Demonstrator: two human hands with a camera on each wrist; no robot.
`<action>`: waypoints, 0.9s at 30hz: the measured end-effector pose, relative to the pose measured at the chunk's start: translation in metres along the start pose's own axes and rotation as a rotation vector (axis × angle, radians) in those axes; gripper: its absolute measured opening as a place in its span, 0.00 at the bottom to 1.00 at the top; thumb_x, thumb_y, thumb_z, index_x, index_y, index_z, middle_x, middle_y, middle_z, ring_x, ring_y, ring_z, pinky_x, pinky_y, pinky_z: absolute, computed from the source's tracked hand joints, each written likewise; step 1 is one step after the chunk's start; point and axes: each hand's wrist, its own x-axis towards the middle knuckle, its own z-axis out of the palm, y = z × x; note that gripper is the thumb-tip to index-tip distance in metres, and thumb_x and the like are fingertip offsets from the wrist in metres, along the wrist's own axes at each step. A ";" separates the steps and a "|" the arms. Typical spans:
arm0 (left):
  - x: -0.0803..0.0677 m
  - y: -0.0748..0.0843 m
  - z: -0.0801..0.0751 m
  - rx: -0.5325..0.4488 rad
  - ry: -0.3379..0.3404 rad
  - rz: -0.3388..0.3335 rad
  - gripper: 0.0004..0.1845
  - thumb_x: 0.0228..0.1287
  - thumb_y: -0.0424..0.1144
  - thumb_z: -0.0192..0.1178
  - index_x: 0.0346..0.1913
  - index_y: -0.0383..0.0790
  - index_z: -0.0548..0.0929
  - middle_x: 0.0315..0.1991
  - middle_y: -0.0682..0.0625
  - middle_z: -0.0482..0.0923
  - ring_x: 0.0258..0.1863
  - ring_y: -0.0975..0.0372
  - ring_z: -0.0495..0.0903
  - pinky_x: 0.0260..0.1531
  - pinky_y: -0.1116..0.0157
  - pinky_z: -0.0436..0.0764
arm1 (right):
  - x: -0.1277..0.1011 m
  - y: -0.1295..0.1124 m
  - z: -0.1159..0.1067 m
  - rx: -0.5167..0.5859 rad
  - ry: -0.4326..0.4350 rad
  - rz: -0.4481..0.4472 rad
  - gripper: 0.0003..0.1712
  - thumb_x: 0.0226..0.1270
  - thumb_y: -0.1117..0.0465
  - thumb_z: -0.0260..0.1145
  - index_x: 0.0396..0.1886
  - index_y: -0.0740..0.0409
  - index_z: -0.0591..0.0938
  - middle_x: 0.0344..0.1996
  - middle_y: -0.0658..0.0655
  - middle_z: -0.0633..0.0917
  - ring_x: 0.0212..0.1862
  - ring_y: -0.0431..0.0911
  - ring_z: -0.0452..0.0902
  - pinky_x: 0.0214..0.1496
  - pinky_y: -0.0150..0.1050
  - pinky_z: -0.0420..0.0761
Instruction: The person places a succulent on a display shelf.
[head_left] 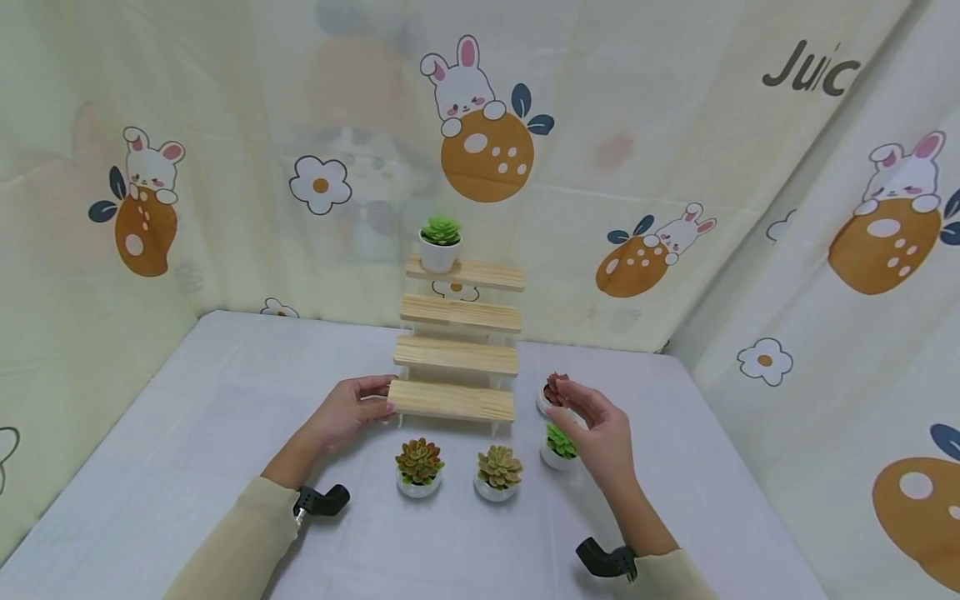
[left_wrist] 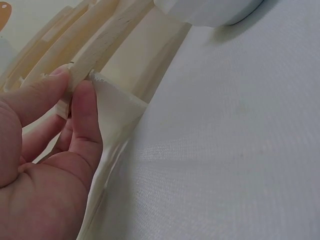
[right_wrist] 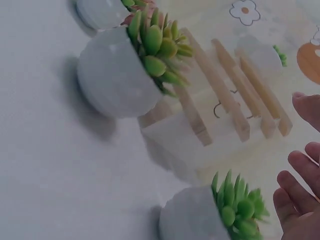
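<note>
A tiered wooden stand [head_left: 453,401] with white side supports stands on the table. My left hand [head_left: 352,414] pinches the left end of its lowest board [left_wrist: 107,42] between thumb and fingers. A green succulent in a white pot [head_left: 439,255] sits at the left of the top board. At the right, my right hand [head_left: 602,432] hovers with fingers spread near a red succulent [head_left: 553,388] and a bright green succulent [head_left: 561,442]. In the right wrist view, nothing lies between the right hand's fingers [right_wrist: 295,192]. Whether the fingertips touch the red plant cannot be told.
In front of the stand are a reddish-brown succulent [head_left: 419,462] and a pale green succulent [head_left: 498,468], both in white pots. A white cloth covers the table [head_left: 450,550]. Behind hangs a cream curtain [head_left: 247,250] printed with rabbits and oranges.
</note>
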 end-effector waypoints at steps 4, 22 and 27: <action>0.000 0.000 0.001 -0.013 0.001 -0.005 0.32 0.68 0.26 0.64 0.74 0.28 0.68 0.61 0.35 0.76 0.41 0.64 0.85 0.43 0.69 0.88 | -0.010 0.007 -0.007 -0.072 0.034 0.053 0.31 0.60 0.55 0.79 0.62 0.58 0.83 0.62 0.57 0.84 0.66 0.47 0.77 0.68 0.24 0.75; 0.001 -0.001 -0.001 -0.022 -0.004 -0.015 0.32 0.68 0.27 0.63 0.74 0.29 0.67 0.62 0.34 0.74 0.42 0.64 0.85 0.43 0.69 0.88 | -0.033 0.033 -0.011 -0.086 0.015 0.291 0.45 0.56 0.52 0.82 0.71 0.58 0.73 0.70 0.59 0.75 0.74 0.49 0.68 0.72 0.35 0.74; 0.002 0.000 0.001 -0.014 -0.002 -0.015 0.33 0.68 0.26 0.64 0.74 0.28 0.67 0.62 0.34 0.75 0.42 0.64 0.85 0.43 0.69 0.88 | -0.034 0.038 -0.011 -0.076 -0.030 0.338 0.50 0.54 0.54 0.82 0.74 0.58 0.68 0.74 0.59 0.71 0.75 0.52 0.66 0.60 0.15 0.72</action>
